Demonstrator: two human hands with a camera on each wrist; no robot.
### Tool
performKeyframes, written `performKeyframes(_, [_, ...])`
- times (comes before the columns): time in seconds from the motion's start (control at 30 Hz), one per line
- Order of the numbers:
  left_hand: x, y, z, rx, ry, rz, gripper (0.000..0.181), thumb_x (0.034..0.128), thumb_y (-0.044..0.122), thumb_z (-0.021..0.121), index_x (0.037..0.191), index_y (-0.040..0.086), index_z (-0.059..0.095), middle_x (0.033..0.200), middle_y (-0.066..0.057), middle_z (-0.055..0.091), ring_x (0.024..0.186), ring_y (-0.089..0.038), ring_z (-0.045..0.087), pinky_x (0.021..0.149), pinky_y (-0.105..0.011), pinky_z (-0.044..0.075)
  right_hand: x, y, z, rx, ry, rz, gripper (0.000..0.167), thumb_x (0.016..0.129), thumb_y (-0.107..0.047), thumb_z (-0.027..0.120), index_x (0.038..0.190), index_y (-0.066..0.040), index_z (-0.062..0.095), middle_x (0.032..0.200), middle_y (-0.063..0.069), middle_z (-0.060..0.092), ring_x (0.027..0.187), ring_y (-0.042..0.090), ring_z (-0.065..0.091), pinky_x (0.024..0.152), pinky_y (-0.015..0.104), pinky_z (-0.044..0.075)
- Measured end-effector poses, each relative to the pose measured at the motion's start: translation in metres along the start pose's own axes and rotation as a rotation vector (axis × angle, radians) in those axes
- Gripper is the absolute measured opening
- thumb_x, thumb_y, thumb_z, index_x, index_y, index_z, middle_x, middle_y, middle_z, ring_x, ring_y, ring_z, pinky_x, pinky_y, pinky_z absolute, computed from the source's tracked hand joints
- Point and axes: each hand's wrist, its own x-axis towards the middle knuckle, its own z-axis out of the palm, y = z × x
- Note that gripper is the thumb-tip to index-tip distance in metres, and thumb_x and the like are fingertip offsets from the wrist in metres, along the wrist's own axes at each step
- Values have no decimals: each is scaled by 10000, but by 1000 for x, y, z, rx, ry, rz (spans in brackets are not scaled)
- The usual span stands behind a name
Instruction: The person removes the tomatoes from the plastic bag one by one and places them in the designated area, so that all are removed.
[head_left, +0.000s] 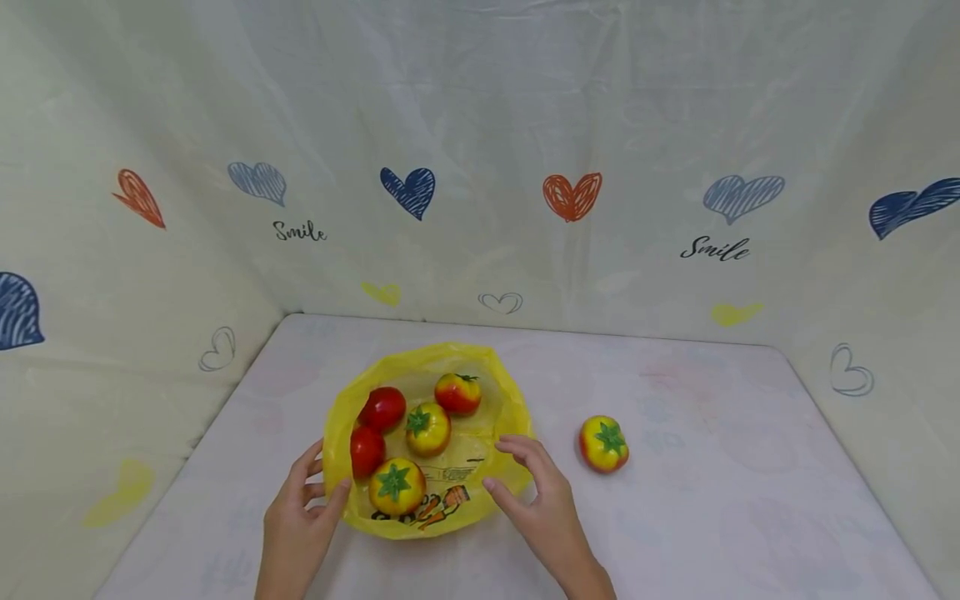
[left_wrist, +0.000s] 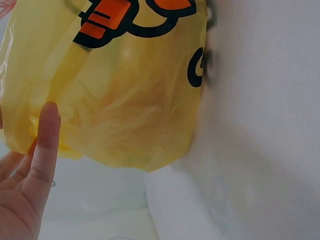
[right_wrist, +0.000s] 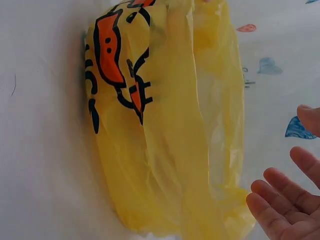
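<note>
A yellow plastic bag (head_left: 517,408) stands with its mouth wide, holding several red and red-yellow tomatoes, one of them a yellow one with a green star-shaped top (head_left: 397,487). My left hand (head_left: 302,517) touches the bag's left side, thumb near the rim; in the left wrist view the fingers (left_wrist: 45,145) lie along the plastic. At the bag's right rim is my right hand (head_left: 543,508), fingers bent loosely and thumb apart; the right wrist view shows the hand (right_wrist: 290,200) beside the bag (right_wrist: 165,150) with nothing in its palm.
One red-yellow tomato (head_left: 603,444) lies on the pale table (head_left: 720,500), right of the bag. Behind the table and along its sides hangs a light cloth (head_left: 480,108) printed with hearts and words.
</note>
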Motion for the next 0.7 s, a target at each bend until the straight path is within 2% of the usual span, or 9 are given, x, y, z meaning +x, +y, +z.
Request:
performKeyframes(0.17, [-1,0,-1,9,-10,-18,608,894,161,605,1422,89,313,1217,-213,508,952,-291,600,723,-314,578,3,-5,12,-48,-111,-58,373,820,-280,703,1164,-197,584,1231,-59,554,1138,188,549,952,405,480])
performKeyframes(0.33, [-1,-1,-2,11,-15,-21,608,894,171,605,1422,87,314,1217,-213,511,952,-289,600,715,-307,578,8,-11,22,-50,-286,-3,433,850,-393,646,1208,-163,565,1283,-8,518,1198,210,493,1003,447,431])
performKeyframes(0.43, [-2,-2,-3,11,-14,-22,606,892,172,607,1418,85,318,1214,-214,512,950,-289,601,708,-301,577,11,-15,28,-54,-376,34,455,851,-361,655,1234,-139,549,1309,25,503,1230,218,468,1026,441,413])
performKeyframes(0.7, [-2,0,-1,8,28,18,589,879,153,627,1397,80,356,1175,-205,539,903,-269,613,676,-275,577,20,-19,43,-121,-470,49,501,835,-340,681,1263,-125,534,1295,5,506,1217,195,475,1026,402,423])
